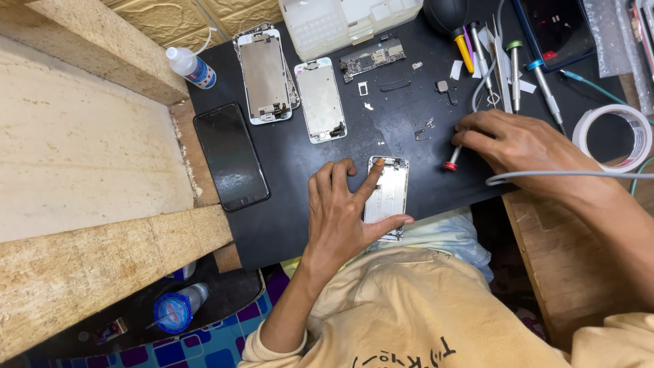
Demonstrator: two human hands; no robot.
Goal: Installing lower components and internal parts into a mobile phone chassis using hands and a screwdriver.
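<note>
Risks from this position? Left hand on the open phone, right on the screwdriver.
1. Loose screws and small parts lie scattered on the black mat beside the right hand; a sweep may scatter them.
2. The left hand pins the open phone near the mat's front edge; it might slide off.
3. The grey cable crosses the right wrist and may snag the screwdriver.

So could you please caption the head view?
Left hand steadies phone shell; right hand holds screwdriver.
</note>
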